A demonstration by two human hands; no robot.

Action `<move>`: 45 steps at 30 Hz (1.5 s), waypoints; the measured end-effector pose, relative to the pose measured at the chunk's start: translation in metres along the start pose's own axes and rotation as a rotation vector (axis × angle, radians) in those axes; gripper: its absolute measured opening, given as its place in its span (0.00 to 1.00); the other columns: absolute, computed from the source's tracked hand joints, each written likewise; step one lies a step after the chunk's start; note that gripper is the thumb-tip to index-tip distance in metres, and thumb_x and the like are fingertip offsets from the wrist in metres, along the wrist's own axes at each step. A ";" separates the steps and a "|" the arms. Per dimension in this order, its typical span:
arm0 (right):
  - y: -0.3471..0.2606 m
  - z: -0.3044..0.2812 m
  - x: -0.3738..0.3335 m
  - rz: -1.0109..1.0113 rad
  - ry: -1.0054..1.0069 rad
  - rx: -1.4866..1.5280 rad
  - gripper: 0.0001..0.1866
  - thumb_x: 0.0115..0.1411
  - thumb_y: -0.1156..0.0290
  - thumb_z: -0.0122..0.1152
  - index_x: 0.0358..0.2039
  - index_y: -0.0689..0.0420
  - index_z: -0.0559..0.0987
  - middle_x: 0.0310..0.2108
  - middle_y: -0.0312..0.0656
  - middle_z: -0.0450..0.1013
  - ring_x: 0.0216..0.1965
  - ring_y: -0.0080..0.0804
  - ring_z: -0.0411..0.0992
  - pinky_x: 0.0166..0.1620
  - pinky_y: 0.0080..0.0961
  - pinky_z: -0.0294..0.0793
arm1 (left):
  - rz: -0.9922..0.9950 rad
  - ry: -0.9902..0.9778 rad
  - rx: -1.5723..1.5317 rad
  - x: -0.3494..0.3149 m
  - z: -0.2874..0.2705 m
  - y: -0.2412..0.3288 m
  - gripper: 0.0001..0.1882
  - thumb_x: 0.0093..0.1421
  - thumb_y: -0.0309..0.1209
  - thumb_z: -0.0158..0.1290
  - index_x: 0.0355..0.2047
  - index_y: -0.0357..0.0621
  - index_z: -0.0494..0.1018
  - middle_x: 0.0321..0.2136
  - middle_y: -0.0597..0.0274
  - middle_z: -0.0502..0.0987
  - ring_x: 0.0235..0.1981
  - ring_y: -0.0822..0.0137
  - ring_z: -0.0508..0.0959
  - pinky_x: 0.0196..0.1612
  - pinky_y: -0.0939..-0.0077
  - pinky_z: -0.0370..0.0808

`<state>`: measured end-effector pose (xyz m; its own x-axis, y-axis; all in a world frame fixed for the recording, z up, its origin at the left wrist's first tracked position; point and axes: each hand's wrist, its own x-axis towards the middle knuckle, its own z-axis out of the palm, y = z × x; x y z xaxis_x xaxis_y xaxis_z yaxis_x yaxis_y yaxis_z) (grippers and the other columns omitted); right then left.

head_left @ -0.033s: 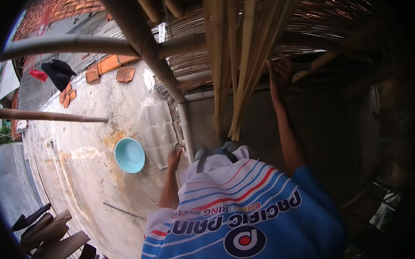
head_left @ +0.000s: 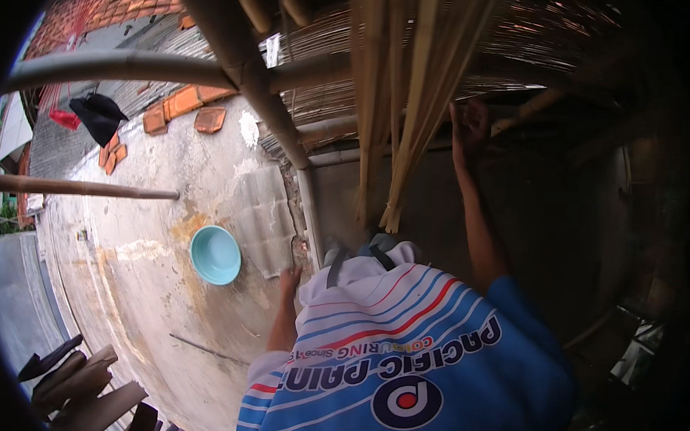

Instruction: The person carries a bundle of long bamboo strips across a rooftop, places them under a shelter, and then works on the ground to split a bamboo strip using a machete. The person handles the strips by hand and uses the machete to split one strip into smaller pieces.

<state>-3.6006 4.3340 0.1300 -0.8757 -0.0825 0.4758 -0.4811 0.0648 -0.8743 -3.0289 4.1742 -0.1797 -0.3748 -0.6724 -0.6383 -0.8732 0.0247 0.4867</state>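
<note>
A bunch of long, pale bamboo strips (head_left: 416, 80) hangs upright in front of me, the lower ends close together above my chest. My right hand (head_left: 470, 127) is raised just right of the strips, thumb and fingers apart, with nothing visible in it. Dim light hides whether it touches the outermost strip. Low on the left, beside my shirt, my left hand (head_left: 290, 278) hangs near the edge of a grey corrugated sheet (head_left: 262, 219). Its fingers are too small and blurred to read, and no held object shows.
Bamboo poles (head_left: 120, 65) cross at upper left, and another pole (head_left: 92, 188) juts in below. A light-blue basin (head_left: 215, 254) sits on the concrete. Roof tiles (head_left: 209, 119), a dark hanging cloth (head_left: 99, 118), a thin stick (head_left: 208, 349) and a woven bamboo screen (head_left: 537, 39) surround me.
My left hand has dropped nearer to my body. My right hand has come down slightly, its fingers less spread. The strips look shifted a little to the right as the view moved.
</note>
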 end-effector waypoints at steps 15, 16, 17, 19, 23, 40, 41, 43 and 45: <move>0.187 -0.022 -0.242 0.925 -0.892 -0.474 0.28 0.71 0.50 0.40 0.21 0.56 0.74 0.14 0.37 0.70 0.13 0.27 0.69 0.20 0.27 0.68 | -0.371 0.002 -0.479 -0.116 -0.012 -0.061 0.21 0.63 0.42 0.56 0.43 0.32 0.78 0.34 0.52 0.82 0.36 0.62 0.80 0.42 0.65 0.76; 0.192 -0.017 -0.248 0.983 -0.938 -0.552 0.30 0.71 0.48 0.39 0.21 0.57 0.76 0.16 0.39 0.72 0.16 0.29 0.72 0.23 0.29 0.71 | -0.319 0.050 -0.619 -0.097 -0.009 -0.039 0.21 0.63 0.42 0.56 0.43 0.32 0.78 0.34 0.53 0.82 0.36 0.63 0.80 0.42 0.66 0.76; 0.192 -0.013 -0.252 1.034 -0.978 -0.645 0.33 0.71 0.46 0.37 0.21 0.57 0.78 0.17 0.41 0.74 0.19 0.32 0.75 0.26 0.30 0.74 | -0.266 0.069 -0.946 -0.080 -0.006 -0.020 0.21 0.65 0.39 0.55 0.48 0.32 0.75 0.37 0.54 0.82 0.36 0.64 0.81 0.41 0.71 0.76; 0.195 0.000 -0.252 0.951 -1.099 -0.608 0.36 0.70 0.42 0.35 0.22 0.59 0.78 0.18 0.41 0.75 0.19 0.32 0.76 0.26 0.31 0.75 | -0.206 0.083 -0.915 -0.045 -0.023 0.037 0.20 0.67 0.39 0.54 0.51 0.36 0.74 0.40 0.56 0.82 0.38 0.66 0.82 0.42 0.74 0.76; 0.193 0.055 -0.240 0.686 -1.305 -0.594 0.39 0.69 0.38 0.33 0.24 0.60 0.79 0.20 0.43 0.77 0.22 0.33 0.77 0.28 0.31 0.76 | -0.080 0.132 -0.784 -0.032 -0.076 0.121 0.18 0.67 0.40 0.52 0.52 0.43 0.75 0.43 0.58 0.82 0.41 0.68 0.81 0.44 0.72 0.75; 0.174 0.208 -0.243 0.923 -1.186 -0.301 0.22 0.69 0.52 0.51 0.27 0.56 0.76 0.20 0.33 0.72 0.22 0.22 0.72 0.26 0.24 0.73 | -0.533 0.564 -0.533 -0.080 -0.071 -0.074 0.17 0.63 0.39 0.54 0.34 0.34 0.79 0.30 0.57 0.82 0.34 0.66 0.81 0.37 0.72 0.76; 0.170 0.212 -0.255 0.917 -1.169 -0.282 0.22 0.69 0.52 0.51 0.27 0.57 0.76 0.20 0.34 0.72 0.22 0.22 0.72 0.27 0.24 0.72 | -0.522 0.590 -0.379 -0.080 -0.073 -0.090 0.18 0.62 0.40 0.54 0.32 0.35 0.79 0.28 0.59 0.81 0.32 0.67 0.80 0.36 0.70 0.75; 0.158 0.224 -0.287 0.872 -1.172 -0.309 0.22 0.69 0.52 0.51 0.26 0.56 0.76 0.19 0.33 0.70 0.20 0.21 0.70 0.25 0.23 0.71 | -0.457 0.629 -0.477 -0.096 -0.061 -0.139 0.19 0.63 0.42 0.53 0.32 0.36 0.79 0.28 0.57 0.81 0.31 0.65 0.79 0.36 0.65 0.74; 0.152 0.232 -0.335 0.874 -1.108 -0.342 0.22 0.69 0.52 0.52 0.25 0.57 0.75 0.19 0.32 0.70 0.20 0.20 0.69 0.24 0.23 0.70 | -0.455 0.524 -0.551 -0.108 -0.089 -0.197 0.18 0.63 0.42 0.53 0.32 0.37 0.79 0.28 0.54 0.81 0.31 0.61 0.79 0.37 0.62 0.74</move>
<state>-3.3709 4.1405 -0.1846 -0.4839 -0.5941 -0.6425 0.0540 0.7126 -0.6995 -2.7885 4.1762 -0.1531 0.2810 -0.7863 -0.5502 -0.5782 -0.5963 0.5569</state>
